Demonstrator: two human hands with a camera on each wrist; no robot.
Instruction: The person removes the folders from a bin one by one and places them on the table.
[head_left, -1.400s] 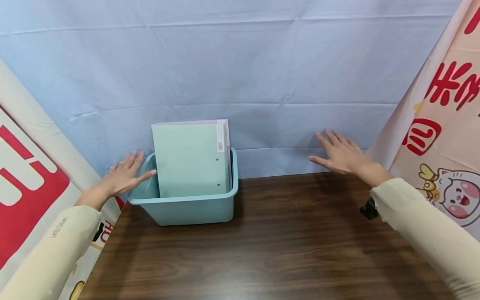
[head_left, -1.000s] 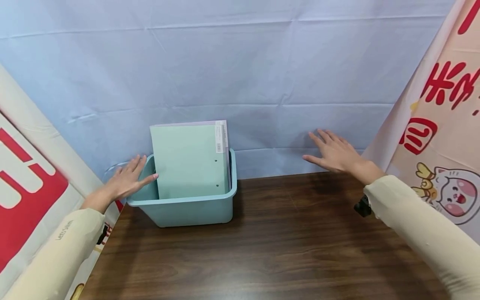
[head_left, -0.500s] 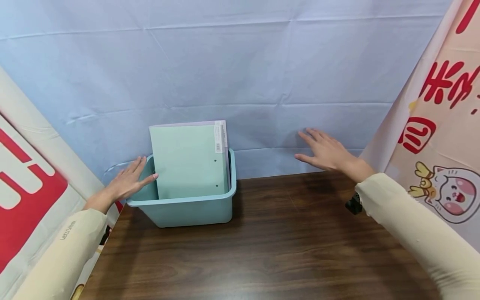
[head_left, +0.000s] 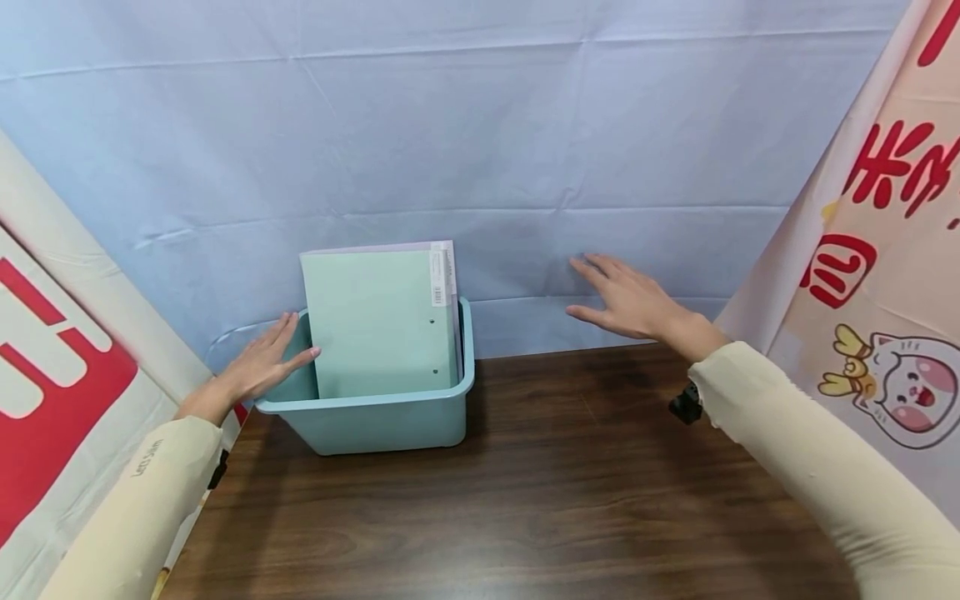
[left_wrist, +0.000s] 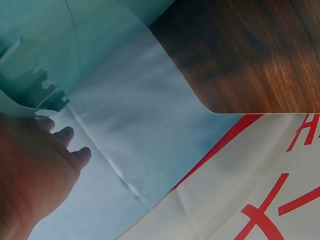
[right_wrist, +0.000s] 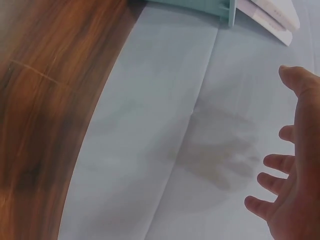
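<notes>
Tall folders (head_left: pixel 371 325) stand on edge in the blue bin (head_left: pixel 390 425), near the left side of the worktop (head_left: pixel 525 500), so a careless sweep of the left hand (head_left: pixel 258 364), its grip spread at the bin's left end, could knock them askew or shove the bin toward the worktop's edge. The right hand (head_left: pixel 633 304), grip also spread and holding nothing, hangs well apart from the bin; lifting with the left alone would probably tip it.
</notes>
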